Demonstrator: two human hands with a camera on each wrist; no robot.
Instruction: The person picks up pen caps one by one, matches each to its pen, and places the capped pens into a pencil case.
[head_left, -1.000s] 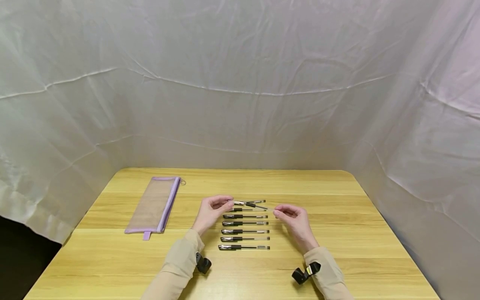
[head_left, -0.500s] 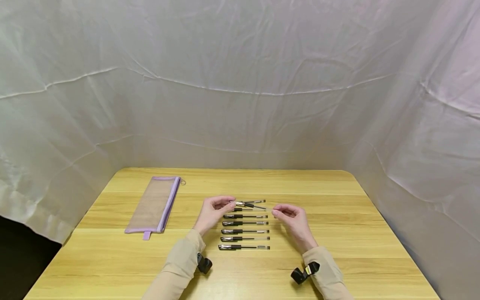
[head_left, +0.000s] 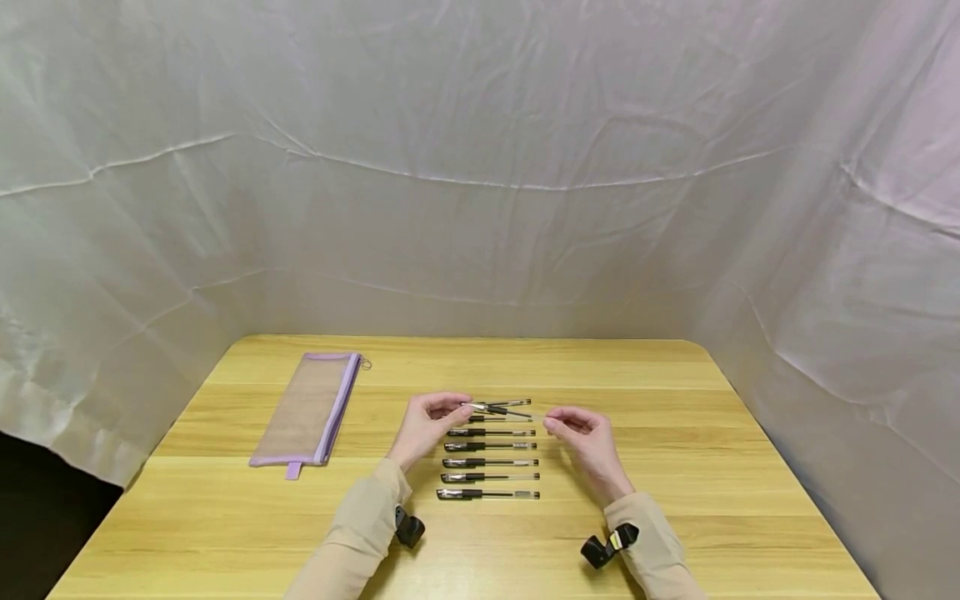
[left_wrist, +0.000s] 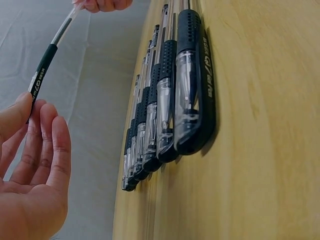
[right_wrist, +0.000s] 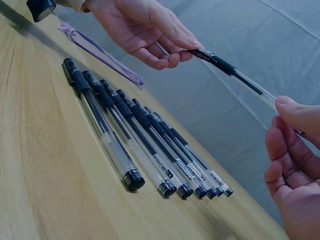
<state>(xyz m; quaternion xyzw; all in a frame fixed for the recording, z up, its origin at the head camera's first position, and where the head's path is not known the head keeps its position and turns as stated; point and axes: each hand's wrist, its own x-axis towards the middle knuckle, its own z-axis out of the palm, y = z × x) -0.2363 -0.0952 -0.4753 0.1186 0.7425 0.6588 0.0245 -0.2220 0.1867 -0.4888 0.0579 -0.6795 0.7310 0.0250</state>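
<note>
Between my two hands, a clear gel pen (head_left: 506, 412) with a black grip and a black cap is held above the table. My left hand (head_left: 427, 423) pinches its capped end between thumb and fingers. The far, clear end is pinched by my right hand (head_left: 588, 437), whose fingertips cover the tip of the barrel. In the right wrist view the held pen (right_wrist: 220, 64) slants down from the left hand to the right. Several similar pens lie below in a row, caps to the left; the nearest pen (head_left: 487, 495) is closest to me.
A mesh zip pouch (head_left: 303, 412) with purple edging lies flat at the left of the wooden table (head_left: 675, 533), a small ring at its far corner. Pale fabric (head_left: 480, 242) hangs behind and at the sides. Small black cameras are strapped to both wrists.
Over the last second both hands have shifted very slightly, the left one to the right and the right one to the left, with the pen between them. The row of pens and the pouch stay put.
</note>
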